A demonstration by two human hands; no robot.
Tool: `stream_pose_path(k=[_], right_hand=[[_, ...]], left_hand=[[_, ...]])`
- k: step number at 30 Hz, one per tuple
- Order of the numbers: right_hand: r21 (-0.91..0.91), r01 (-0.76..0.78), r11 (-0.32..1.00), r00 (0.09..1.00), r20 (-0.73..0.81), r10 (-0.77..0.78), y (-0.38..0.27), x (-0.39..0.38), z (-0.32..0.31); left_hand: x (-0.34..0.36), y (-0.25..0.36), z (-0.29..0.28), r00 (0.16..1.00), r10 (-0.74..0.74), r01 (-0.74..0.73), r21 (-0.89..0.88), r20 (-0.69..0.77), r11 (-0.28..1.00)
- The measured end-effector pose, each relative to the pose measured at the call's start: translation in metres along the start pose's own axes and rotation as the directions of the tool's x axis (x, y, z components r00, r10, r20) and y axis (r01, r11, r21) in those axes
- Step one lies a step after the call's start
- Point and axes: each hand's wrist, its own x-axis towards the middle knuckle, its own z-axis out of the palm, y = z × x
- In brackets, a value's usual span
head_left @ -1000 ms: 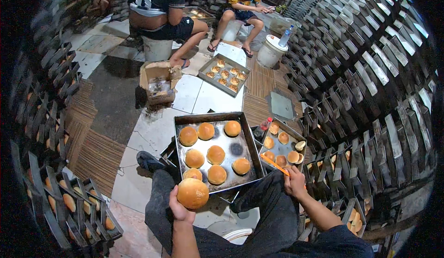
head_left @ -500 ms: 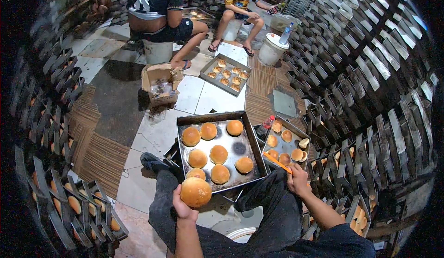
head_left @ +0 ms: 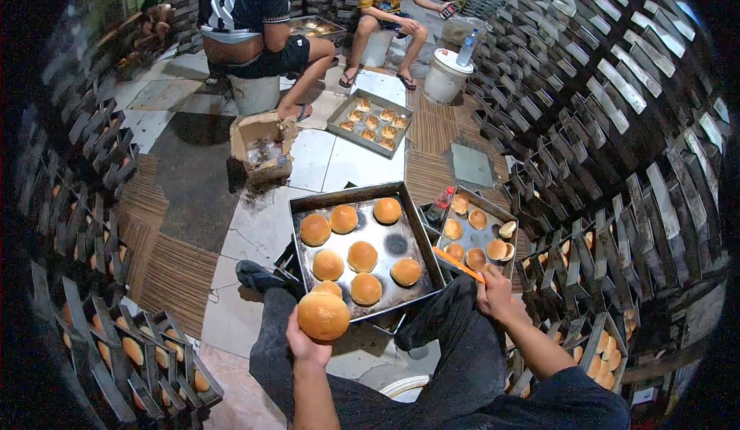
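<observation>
My left hand [head_left: 310,345] is closed around a large golden-brown bun [head_left: 324,316], held up over the near left corner of a square metal tray [head_left: 393,249]. Several round buns [head_left: 362,256] lie in that tray, one of them partly hidden behind the held bun. My right hand [head_left: 493,295] grips a long, thin orange tool [head_left: 456,263], whose tip points to the left over the tray's right edge. What kind of tool it is I cannot make out. The held bun and the tool are well apart.
A second tray [head_left: 486,233] of buns, some of them cut, stands to the right beside a red-capped bottle [head_left: 441,205]. Ahead are a tray of topped buns [head_left: 371,151], a cardboard box [head_left: 260,172] and a white bucket [head_left: 445,79]. Seated people and tall tray stacks [head_left: 617,145] surround me.
The whole view has shifted slightly. Both hands keep their holds on the bun and the orange tool, in nearly the same places over the tray.
</observation>
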Motion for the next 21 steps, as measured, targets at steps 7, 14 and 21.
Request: stream_pose_path(k=[7,14,21], right_hand=[[-0.018,-0.010,1.000,1.000,-0.027,0.009,-0.002,-0.001,-0.001],[0.029,-0.048,0.998,0.998,-0.041,0.049,0.006,-0.006,0.004],[0.090,-0.082,0.993,0.995,-0.041,0.086,0.009,-0.010,0.001]], left_hand=[[0.014,-0.001,-0.008,1.000,0.009,-0.009,-0.006,-0.030,1.000],[0.023,-0.010,-0.010,0.997,-0.074,0.074,0.037,0.000,0.997],[0.013,-0.029,0.013,0.970,-0.186,0.169,0.114,0.157,0.979]])
